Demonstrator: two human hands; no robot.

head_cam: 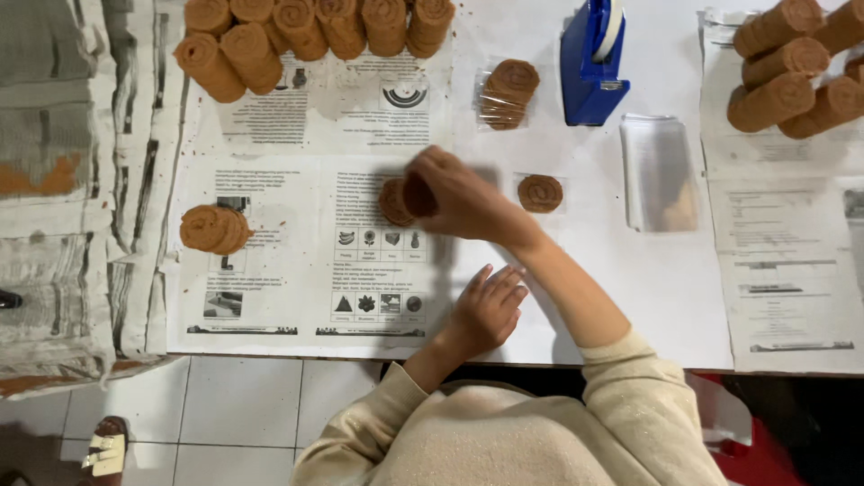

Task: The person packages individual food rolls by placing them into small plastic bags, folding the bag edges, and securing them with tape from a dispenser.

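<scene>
Packing looks barely begun: one clear bag of round brown spiral crackers (507,94) lies filled near the table's far edge, while right hand (454,196) pinches a small stack of crackers (396,202) mid-table (left hand (487,308) rests open, flat, near the front edge); many rolled stacks (315,31) wait

A single head-worn camera looked almost straight down from above the person, fairly near, onto the white table (648,270) spread with printed sheets (297,261). The table's near edge and tiled floor (243,405) filled the bottom.
</scene>
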